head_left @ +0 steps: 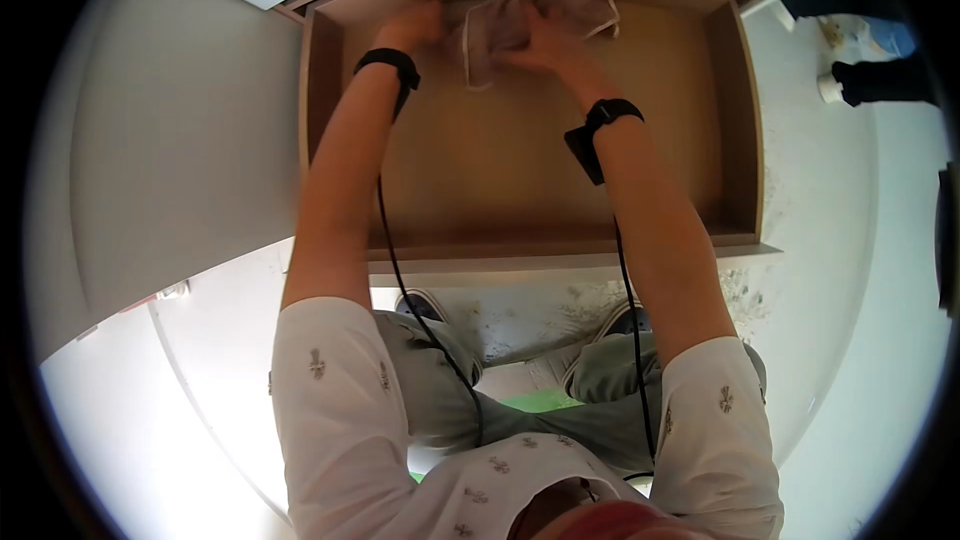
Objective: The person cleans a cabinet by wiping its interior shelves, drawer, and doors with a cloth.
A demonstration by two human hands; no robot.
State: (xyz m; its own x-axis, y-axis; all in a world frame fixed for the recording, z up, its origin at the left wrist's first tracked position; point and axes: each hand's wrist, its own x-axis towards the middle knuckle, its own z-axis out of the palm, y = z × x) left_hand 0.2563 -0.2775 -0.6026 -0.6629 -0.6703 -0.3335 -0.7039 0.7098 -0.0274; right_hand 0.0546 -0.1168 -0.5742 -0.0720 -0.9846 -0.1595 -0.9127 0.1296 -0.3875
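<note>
Can count one open wooden drawer (540, 190), one sheer mauve fabric (585, 6) with white edging, and two bare hands: one left hand (410, 28), one right hand (546, 40). Find the fabric inside the drawer, loosely bunched near its back wall, about midway across. Read its long axis as running mostly side to side in the drawer, with a slight slant: right end pointing toward the drawer's right side and nearer the back, left end drooping, with one edged corner pointing toward the drawer's front.

See the hands apart from each other, both within the drawer. Place the right hand on the middle of the fabric, thumb and fingers spread; cannot tell whether clamped on cloth or only pressing. Place the left hand toward the drawer's back left corner, blurred, just beside the fabric's left edge; cannot tell whether closed or touching.

Count also two black wristbands (388, 60) over the drawer, one per arm; two black cables (395, 260) crossing its front edge; two dark shoes (422, 304) just before it; two white shoes (829, 89) of another person, well beyond its right side.
</note>
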